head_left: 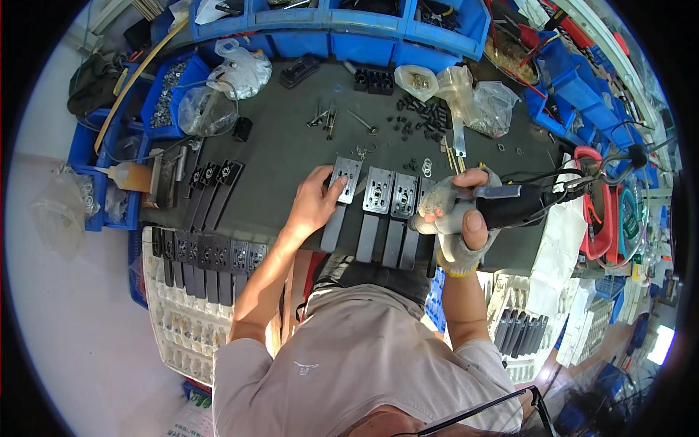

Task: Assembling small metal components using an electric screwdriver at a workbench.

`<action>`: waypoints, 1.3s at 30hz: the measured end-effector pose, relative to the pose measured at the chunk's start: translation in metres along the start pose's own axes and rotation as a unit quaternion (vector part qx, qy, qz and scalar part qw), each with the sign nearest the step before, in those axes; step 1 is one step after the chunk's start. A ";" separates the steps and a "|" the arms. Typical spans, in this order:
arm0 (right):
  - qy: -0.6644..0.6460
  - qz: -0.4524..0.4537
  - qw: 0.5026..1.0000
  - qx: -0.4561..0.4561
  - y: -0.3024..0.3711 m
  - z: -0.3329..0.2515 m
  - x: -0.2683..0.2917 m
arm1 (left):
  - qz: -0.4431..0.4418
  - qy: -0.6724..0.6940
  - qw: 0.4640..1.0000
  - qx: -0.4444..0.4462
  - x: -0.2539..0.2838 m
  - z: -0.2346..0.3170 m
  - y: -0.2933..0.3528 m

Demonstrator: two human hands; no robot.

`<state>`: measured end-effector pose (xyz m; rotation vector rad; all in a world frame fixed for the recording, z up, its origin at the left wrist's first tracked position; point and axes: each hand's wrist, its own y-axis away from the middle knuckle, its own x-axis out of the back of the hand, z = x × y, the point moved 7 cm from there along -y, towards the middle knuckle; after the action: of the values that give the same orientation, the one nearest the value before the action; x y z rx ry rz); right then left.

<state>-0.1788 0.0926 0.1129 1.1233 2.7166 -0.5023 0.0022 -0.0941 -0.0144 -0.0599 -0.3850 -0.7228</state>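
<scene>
Your gloved right hand is wrapped round a power tool, nose leftward. Your left hand, nearer, half-curled, thumbs the metal-topped block on its right, grip unclear; the block's long axis runs away across the tabletop.

Dark workbench, long parts, small black pieces
</scene>
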 end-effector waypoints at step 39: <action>-0.050 -0.062 0.995 0.054 -0.031 0.008 -0.035 | -0.003 -0.187 0.960 -0.207 0.003 0.011 -0.076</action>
<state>-0.1760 0.0463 0.1230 0.9292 2.7123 -0.7109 -0.0491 -0.1516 -0.0090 -0.5989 -0.5879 -0.7892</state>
